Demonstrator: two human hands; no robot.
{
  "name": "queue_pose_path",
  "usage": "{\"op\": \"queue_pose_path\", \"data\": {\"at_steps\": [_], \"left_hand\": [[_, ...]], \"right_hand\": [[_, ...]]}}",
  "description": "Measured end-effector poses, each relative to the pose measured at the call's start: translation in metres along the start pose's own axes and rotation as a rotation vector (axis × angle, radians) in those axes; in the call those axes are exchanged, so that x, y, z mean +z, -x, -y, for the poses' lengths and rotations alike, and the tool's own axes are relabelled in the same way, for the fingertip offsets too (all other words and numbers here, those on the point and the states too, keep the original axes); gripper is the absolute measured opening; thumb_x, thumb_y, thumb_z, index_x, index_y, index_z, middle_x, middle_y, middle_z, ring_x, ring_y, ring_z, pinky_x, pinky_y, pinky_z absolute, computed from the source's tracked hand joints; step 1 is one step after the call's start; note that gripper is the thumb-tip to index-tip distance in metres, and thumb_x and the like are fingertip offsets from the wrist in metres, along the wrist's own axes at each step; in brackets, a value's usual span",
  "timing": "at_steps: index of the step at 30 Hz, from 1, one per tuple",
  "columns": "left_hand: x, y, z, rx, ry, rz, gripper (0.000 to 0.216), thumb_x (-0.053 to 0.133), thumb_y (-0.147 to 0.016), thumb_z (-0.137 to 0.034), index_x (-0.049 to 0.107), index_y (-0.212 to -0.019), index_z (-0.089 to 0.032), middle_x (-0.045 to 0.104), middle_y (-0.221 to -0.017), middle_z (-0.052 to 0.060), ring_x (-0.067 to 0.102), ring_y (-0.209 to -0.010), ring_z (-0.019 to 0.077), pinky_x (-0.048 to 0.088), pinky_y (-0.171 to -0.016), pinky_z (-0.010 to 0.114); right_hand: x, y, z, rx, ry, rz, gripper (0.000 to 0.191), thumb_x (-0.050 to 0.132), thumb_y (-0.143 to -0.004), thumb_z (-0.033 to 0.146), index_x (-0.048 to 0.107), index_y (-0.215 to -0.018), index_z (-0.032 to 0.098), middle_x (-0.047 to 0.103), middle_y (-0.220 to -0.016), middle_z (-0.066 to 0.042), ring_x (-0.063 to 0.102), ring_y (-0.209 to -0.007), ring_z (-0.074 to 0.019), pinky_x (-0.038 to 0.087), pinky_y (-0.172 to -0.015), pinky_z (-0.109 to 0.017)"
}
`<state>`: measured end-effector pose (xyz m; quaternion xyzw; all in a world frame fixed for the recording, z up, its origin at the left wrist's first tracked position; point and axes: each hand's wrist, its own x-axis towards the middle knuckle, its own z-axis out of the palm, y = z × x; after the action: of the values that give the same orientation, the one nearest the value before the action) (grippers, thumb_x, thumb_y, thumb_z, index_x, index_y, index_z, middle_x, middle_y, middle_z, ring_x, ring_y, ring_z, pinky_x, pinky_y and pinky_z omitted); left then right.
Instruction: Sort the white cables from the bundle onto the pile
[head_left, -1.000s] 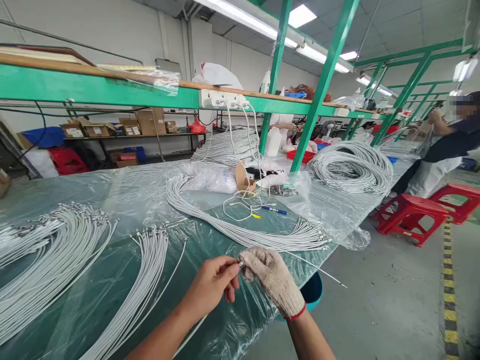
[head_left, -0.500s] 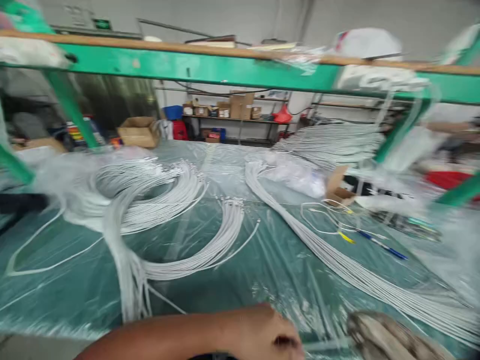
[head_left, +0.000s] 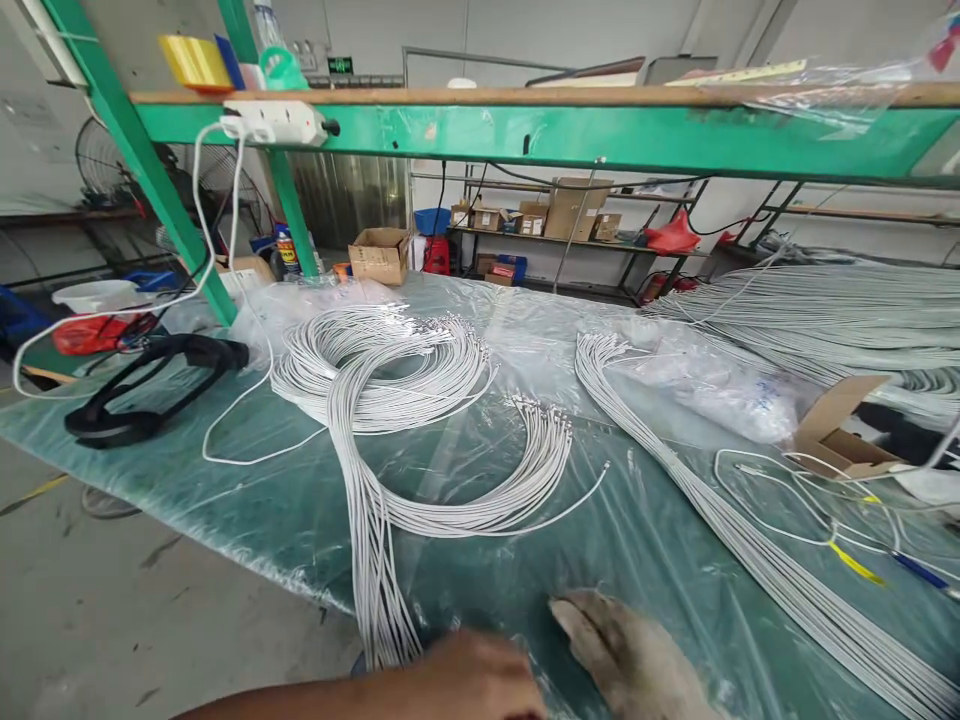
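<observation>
My left hand point(head_left: 484, 675) is at the bottom edge, blurred, its bare forearm reaching in from the left. Its fingers look curled, and anything inside them is hidden. Close above it, the loose end of a bundle of white cables point(head_left: 367, 560) hangs over the table's front edge. My right hand point(head_left: 634, 650), in a soiled light glove, is over the table to the right, fingers stretched toward the upper left, with nothing visible in them. The bundle curves into a loop with metal-tipped ends. Behind it lies a larger coil of white cables point(head_left: 300, 375).
Another cable bundle point(head_left: 697, 490) runs diagonally down the right side. Around it are an open small carton point(head_left: 840, 440), a blue pen point(head_left: 926, 572) and plastic bags point(head_left: 720, 390). A black ring-shaped object point(head_left: 142, 410) lies left. A green shelf beam point(head_left: 465, 130) with a power strip point(head_left: 281, 122) crosses above.
The view has swung left, bringing the table's left edge and floor into sight. My left hand appears lower and further left; my gloved right hand appears further left and shows more.
</observation>
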<state>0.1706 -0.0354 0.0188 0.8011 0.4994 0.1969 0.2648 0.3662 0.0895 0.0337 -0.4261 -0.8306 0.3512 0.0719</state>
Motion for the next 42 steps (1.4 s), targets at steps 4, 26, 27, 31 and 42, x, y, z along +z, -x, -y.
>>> {"op": "queue_pose_path", "data": {"at_steps": [4, 26, 27, 31, 42], "left_hand": [[-0.060, 0.029, 0.028, -0.196, -0.567, -0.324, 0.019, 0.052, -0.097, -0.008, 0.063, -0.085, -0.017, 0.066, -0.085, 0.005, 0.062, -0.080, 0.0206, 0.050, -0.073, 0.033], [-0.099, 0.051, 0.073, -0.106, -0.874, -0.320, 0.023, 0.044, -0.095, -0.004, 0.060, -0.089, -0.018, 0.062, -0.087, 0.004, 0.060, -0.082, 0.0244, 0.045, -0.078, 0.039], [-0.098, 0.051, 0.074, -0.109, -0.871, -0.307, 0.021, 0.045, -0.095, -0.004, 0.060, -0.091, -0.018, 0.062, -0.088, 0.005, 0.060, -0.083, 0.0251, 0.045, -0.079, 0.040], [-0.092, 0.050, 0.078, -0.089, -0.904, -0.237, 0.024, 0.045, -0.093, 0.001, 0.060, -0.091, -0.017, 0.063, -0.092, 0.005, 0.060, -0.085, 0.0256, 0.044, -0.080, 0.040], [-0.097, 0.047, 0.078, -0.028, -0.781, -0.332, 0.025, 0.042, -0.098, -0.005, 0.062, -0.092, -0.019, 0.062, -0.091, 0.005, 0.060, -0.086, 0.0232, 0.043, -0.082, 0.036]], "right_hand": [[0.006, -0.010, 0.017, 0.006, 0.163, 0.050, 0.046, 0.039, -0.101, 0.055, 0.078, -0.105, 0.032, 0.078, -0.111, -0.005, 0.073, -0.099, -0.0267, 0.051, -0.088, -0.035], [0.011, -0.061, 0.062, -0.091, 0.450, -0.076, 0.026, 0.049, -0.100, 0.030, 0.075, -0.102, 0.026, 0.078, -0.091, -0.008, 0.073, -0.084, -0.0249, 0.045, -0.072, -0.032], [0.011, -0.067, 0.064, -0.081, 0.453, -0.091, 0.026, 0.050, -0.100, 0.029, 0.075, -0.106, 0.026, 0.078, -0.094, -0.009, 0.073, -0.086, -0.0249, 0.046, -0.073, -0.032], [0.008, -0.083, 0.064, -0.072, 0.443, -0.096, 0.026, 0.050, -0.100, 0.026, 0.074, -0.112, 0.024, 0.077, -0.104, -0.009, 0.072, -0.094, -0.0258, 0.048, -0.078, -0.033], [0.014, -0.068, 0.041, -0.092, 0.148, -0.332, 0.032, 0.048, -0.102, 0.035, 0.073, -0.117, 0.021, 0.076, -0.116, -0.009, 0.071, -0.108, -0.0255, 0.050, -0.097, -0.037]]}}
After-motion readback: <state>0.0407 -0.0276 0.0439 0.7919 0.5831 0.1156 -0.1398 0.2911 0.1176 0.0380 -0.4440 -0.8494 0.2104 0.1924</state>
